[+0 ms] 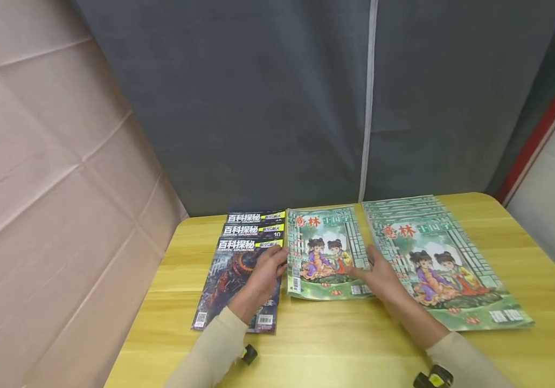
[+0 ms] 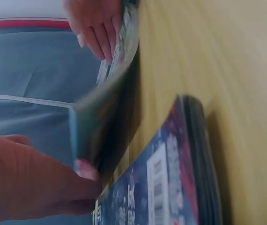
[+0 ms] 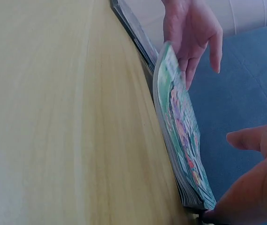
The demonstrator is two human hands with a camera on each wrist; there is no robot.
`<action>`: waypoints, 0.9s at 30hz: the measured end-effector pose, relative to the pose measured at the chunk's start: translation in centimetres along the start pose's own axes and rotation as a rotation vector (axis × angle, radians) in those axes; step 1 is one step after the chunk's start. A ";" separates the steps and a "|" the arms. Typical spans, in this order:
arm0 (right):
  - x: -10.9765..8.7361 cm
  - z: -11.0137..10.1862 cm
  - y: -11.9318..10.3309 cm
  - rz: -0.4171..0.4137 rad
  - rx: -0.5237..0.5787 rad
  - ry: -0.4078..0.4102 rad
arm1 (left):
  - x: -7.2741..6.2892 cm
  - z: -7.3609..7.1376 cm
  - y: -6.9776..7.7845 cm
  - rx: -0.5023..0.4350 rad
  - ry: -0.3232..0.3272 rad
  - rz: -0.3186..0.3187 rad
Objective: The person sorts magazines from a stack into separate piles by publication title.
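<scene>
A green illustrated magazine [image 1: 326, 256] with two cartoon figures lies between my hands at the middle of the table. My left hand [image 1: 266, 272] is at its left edge, above a dark magazine [image 1: 224, 280]; in the left wrist view a fingertip meets the raised edge of the green magazine [image 2: 107, 103]. At the opposite edge is my right hand [image 1: 379, 275], its thumb reaching over the cover. The left wrist view shows the fingers of my right hand [image 2: 98, 30] straight beside the pages. Thick page edges of the magazine [image 3: 168, 136] show in the right wrist view.
Dark magazines [image 1: 241, 231] overlap in a stepped row on the left. To the right lies a stepped row of matching green magazines [image 1: 452, 269]. The yellow wooden table [image 1: 335, 345] meets a grey curtain [image 1: 277, 108] behind and a pale cloth wall [image 1: 54, 188] at left.
</scene>
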State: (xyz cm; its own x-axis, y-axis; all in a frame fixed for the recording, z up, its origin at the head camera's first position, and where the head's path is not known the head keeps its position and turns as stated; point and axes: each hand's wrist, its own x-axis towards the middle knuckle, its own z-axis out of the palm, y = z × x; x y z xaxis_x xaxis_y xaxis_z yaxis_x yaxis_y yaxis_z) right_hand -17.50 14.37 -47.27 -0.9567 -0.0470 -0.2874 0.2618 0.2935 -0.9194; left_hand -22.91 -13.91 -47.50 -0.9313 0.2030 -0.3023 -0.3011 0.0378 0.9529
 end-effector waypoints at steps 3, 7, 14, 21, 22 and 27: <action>0.0 0.1 0.2 -0.006 0.008 -0.007 | 0.5 0.2 -0.1 -0.014 -0.023 -0.011; 0.1 0.4 0.3 -0.015 0.011 -0.003 | 0.5 0.7 -0.2 -0.008 -0.077 -0.021; 0.5 0.0 0.2 -0.044 0.080 0.002 | 0.6 1.3 -0.1 -0.045 -0.079 -0.011; 0.3 -0.2 0.2 -0.048 0.087 0.010 | 1.1 2.0 -0.4 -0.040 -0.056 0.005; 0.3 -0.2 0.2 -0.046 0.085 0.010 | 1.1 2.0 -0.5 -0.033 -0.051 0.007; 0.3 -0.1 0.3 -0.035 0.073 0.011 | 1.2 2.2 -1.1 -0.033 -0.035 0.029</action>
State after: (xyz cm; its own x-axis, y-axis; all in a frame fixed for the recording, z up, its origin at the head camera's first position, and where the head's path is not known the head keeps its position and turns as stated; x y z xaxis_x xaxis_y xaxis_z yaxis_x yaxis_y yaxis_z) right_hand -17.71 14.56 -47.55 -0.9668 -0.0451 -0.2517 0.2360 0.2212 -0.9462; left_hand -23.23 -11.58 -48.83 -0.9321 0.2378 -0.2731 -0.2815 -0.0012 0.9596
